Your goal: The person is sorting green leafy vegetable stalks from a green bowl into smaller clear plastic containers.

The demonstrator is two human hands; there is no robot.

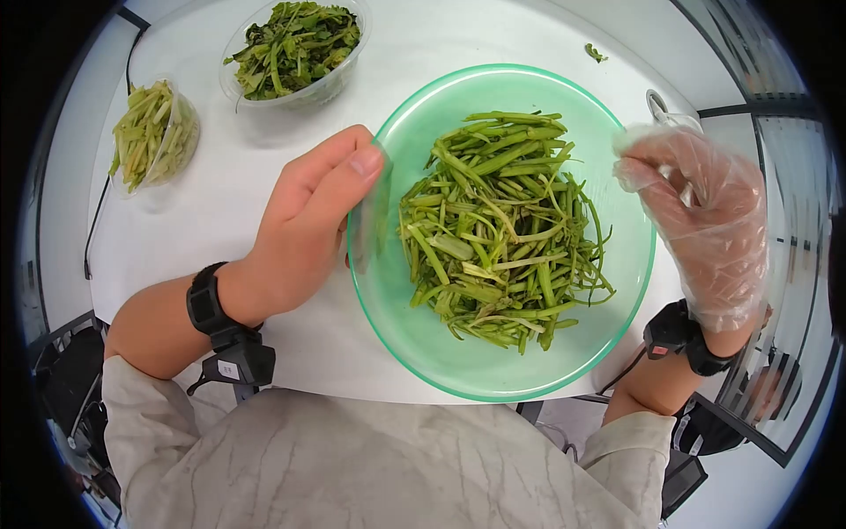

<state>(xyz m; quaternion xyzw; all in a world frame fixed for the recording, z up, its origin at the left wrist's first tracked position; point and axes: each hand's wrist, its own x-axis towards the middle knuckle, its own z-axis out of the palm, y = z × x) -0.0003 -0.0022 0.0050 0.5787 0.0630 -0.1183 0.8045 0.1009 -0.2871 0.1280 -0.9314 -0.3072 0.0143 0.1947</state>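
Note:
A large translucent green bowl (388, 326) holds a heap of cut green vegetable stems (502, 238). My left hand (308, 212), bare, grips the bowl's left rim, thumb on top and the other fingers partly hidden behind the wall. At the right rim is my right hand (692, 203) in a clear plastic glove. Its fingers are curled, with the fingertips drawn together over the bowl's edge and slightly blurred. Whether they touch the rim or hold anything small cannot be made out.
A clear tub of dark leafy greens (295, 53) stands at the back left of the white table (238, 167). Further left is a smaller container of pale cut stems (159, 137). A leaf scrap (595, 53) lies at the back right, near a partly hidden white object (671, 115).

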